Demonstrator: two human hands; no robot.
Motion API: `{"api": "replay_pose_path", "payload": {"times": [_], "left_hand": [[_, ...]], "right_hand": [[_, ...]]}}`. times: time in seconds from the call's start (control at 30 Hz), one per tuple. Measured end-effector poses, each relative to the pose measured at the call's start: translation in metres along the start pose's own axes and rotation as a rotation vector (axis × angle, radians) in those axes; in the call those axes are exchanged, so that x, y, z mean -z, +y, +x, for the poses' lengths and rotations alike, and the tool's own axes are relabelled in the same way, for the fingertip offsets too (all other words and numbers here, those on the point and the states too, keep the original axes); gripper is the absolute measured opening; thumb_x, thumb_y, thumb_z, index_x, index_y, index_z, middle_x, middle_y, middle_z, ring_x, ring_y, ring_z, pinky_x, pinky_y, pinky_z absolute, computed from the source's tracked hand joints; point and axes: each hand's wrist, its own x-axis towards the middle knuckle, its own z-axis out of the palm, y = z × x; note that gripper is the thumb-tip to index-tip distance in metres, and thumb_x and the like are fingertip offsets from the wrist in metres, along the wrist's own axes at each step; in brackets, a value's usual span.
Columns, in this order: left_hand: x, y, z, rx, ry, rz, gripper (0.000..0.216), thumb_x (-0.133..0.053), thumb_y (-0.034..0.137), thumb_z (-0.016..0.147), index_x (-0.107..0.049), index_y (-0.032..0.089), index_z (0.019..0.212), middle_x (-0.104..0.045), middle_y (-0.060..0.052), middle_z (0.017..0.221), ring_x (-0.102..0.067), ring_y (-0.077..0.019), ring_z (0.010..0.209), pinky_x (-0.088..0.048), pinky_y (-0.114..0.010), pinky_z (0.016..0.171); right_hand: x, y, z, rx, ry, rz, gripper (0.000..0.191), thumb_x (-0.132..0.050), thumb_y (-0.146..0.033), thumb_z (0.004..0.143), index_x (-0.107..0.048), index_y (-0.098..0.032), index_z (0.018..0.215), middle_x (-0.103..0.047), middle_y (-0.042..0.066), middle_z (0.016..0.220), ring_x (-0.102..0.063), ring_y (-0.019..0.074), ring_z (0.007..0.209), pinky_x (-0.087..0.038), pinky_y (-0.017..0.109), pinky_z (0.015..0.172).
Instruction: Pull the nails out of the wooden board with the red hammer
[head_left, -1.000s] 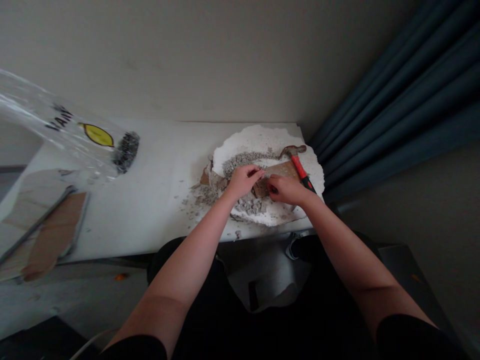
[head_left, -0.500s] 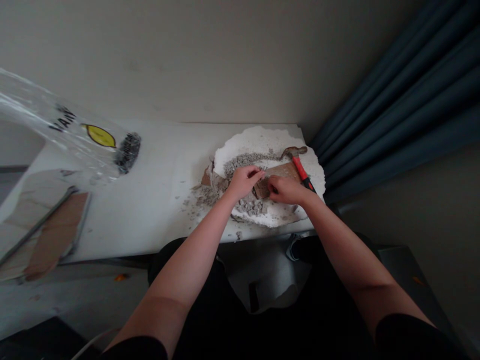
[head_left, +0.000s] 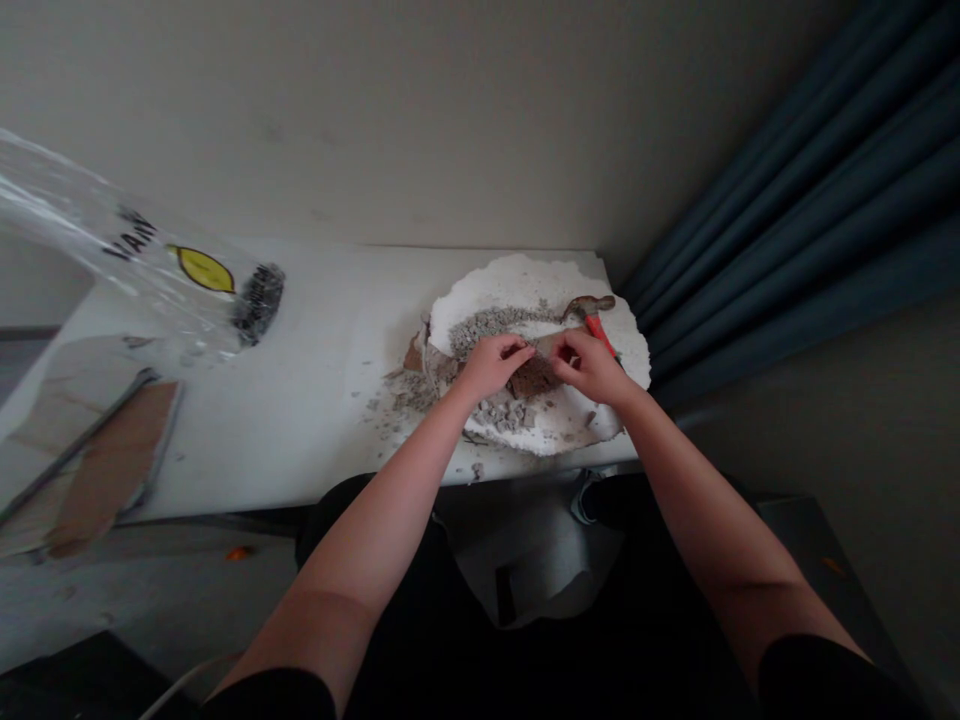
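My left hand [head_left: 495, 364] is over the middle of a ragged-edged white slab [head_left: 517, 275], thumb and fingers pinched together. Whatever lies between them is too small to make out. Just right of it, my right hand [head_left: 591, 366] has its fingers curled toward the thumb; what they hold, if anything, is unclear. Below and between both hands lies a flat brown piece [head_left: 534, 378] with a rough surface. Grey crumbs [head_left: 487, 322] are scattered around it on the slab. Behind my right hand rests a claw hammer [head_left: 596, 322] with a red grip, its handle partly hidden.
The slab stands on a white table [head_left: 300, 400], with debris along its left side. A clear plastic wrapper [head_left: 172, 270] with a yellow print lies at the left, near a brown board [head_left: 116, 470] and a metal bar [head_left: 75, 445]. Blue curtains [head_left: 795, 200] hang at the right.
My right hand has moved a little right and up, away from the brown piece, and now covers more of the hammer's handle. My left hand stays almost in place.
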Motion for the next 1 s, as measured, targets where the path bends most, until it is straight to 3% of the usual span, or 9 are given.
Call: {"api": "replay_pose_path", "payload": {"times": [0.13,0.3,0.53,0.63,0.77,0.9,1.0], "left_hand": [[-0.003,-0.002,0.0,0.0,-0.039,-0.029,0.029,-0.063,0.043,0.09,-0.068,0.017,0.078,-0.065,0.0,0.071,-0.056,-0.0153,0.067,-0.042,-0.028,0.066],[-0.008,-0.002,0.0,0.025,-0.123,-0.197,0.033,-0.067,0.049,0.087,-0.068,0.016,0.084,-0.069,-0.002,0.079,-0.061,-0.0165,0.073,-0.047,-0.029,0.071],[-0.004,-0.001,-0.001,0.087,-0.249,-0.361,0.043,-0.073,0.058,0.082,-0.067,0.016,0.088,-0.073,-0.006,0.083,-0.067,-0.0179,0.077,-0.052,-0.032,0.076],[0.003,-0.002,0.002,0.071,-0.127,-0.303,0.04,-0.071,0.057,0.084,-0.066,0.017,0.082,-0.074,-0.006,0.081,-0.067,-0.0178,0.077,-0.052,-0.031,0.076],[0.01,-0.005,0.006,0.118,0.109,-0.279,0.036,-0.066,0.052,0.09,-0.063,0.018,0.081,-0.073,-0.006,0.079,-0.068,-0.0195,0.078,-0.053,-0.032,0.074],[0.012,-0.005,0.007,0.143,0.168,-0.269,0.029,-0.064,0.045,0.093,-0.065,0.017,0.083,-0.074,-0.006,0.081,-0.069,-0.0198,0.08,-0.053,-0.032,0.074],[0.011,-0.004,0.006,0.142,0.165,-0.272,0.026,-0.064,0.041,0.093,-0.066,0.017,0.083,-0.074,-0.007,0.082,-0.069,-0.02,0.08,-0.054,-0.032,0.074]], "right_hand": [[-0.002,-0.002,0.003,-0.125,0.053,0.246,0.016,-0.058,-0.037,0.091,-0.055,-0.022,0.086,-0.056,-0.001,0.074,-0.054,0.0165,0.067,-0.043,0.029,0.062],[-0.01,-0.003,0.003,-0.193,0.146,0.22,0.02,-0.062,-0.041,0.089,-0.056,-0.022,0.084,-0.057,0.0,0.073,-0.054,0.0174,0.068,-0.043,0.03,0.06],[-0.012,-0.002,0.003,-0.216,0.134,0.211,0.021,-0.061,-0.042,0.09,-0.057,-0.022,0.086,-0.06,0.001,0.071,-0.055,0.0176,0.065,-0.043,0.03,0.061],[-0.009,-0.002,0.0,-0.211,0.067,0.056,0.018,-0.062,-0.036,0.09,-0.059,-0.02,0.085,-0.061,0.001,0.072,-0.054,0.0167,0.065,-0.04,0.029,0.062],[-0.009,-0.009,-0.004,-0.173,-0.26,-0.262,0.012,-0.066,-0.027,0.09,-0.068,-0.017,0.083,-0.066,0.003,0.076,-0.055,0.0171,0.069,-0.036,0.029,0.065],[-0.007,-0.013,-0.004,-0.165,-0.195,-0.365,0.021,-0.058,-0.018,0.093,-0.073,-0.014,0.108,-0.072,0.008,0.088,-0.06,0.0196,0.077,-0.039,0.029,0.071],[-0.005,-0.012,-0.003,-0.148,-0.237,-0.374,0.018,-0.058,-0.014,0.09,-0.073,-0.014,0.1,-0.071,0.007,0.087,-0.058,0.0188,0.074,-0.038,0.028,0.071]]}}
